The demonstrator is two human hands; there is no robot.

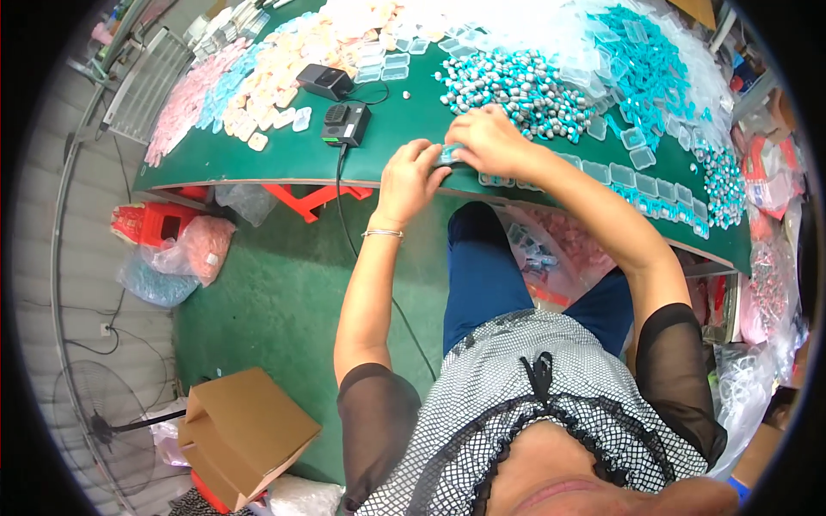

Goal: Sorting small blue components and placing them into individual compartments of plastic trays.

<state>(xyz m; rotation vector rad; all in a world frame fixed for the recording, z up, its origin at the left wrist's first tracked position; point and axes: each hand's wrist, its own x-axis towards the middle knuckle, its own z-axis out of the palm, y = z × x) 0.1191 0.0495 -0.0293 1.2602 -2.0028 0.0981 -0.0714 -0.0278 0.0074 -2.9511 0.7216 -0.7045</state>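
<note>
At the table's front edge, a small clear plastic case (448,155) with teal in it sits between my two hands. The fingers of my left hand (408,179) close on its left side, thumb below. My right hand (489,140) bends over the other side and pinches it; its fingertips partly hide the case. Just right of my hands, a row of open clear cases (621,175) runs along the edge, with teal pieces in their near halves. Behind my right hand lies a big heap of small grey-and-teal pieces (514,84).
Flat teal parts (638,64) are piled at the far right. Peach cases (267,86) and pink ones (185,103) cover the table's left. Two black boxes, one a corded device (345,125), stand left of my hands. A cardboard box (245,426) is on the floor.
</note>
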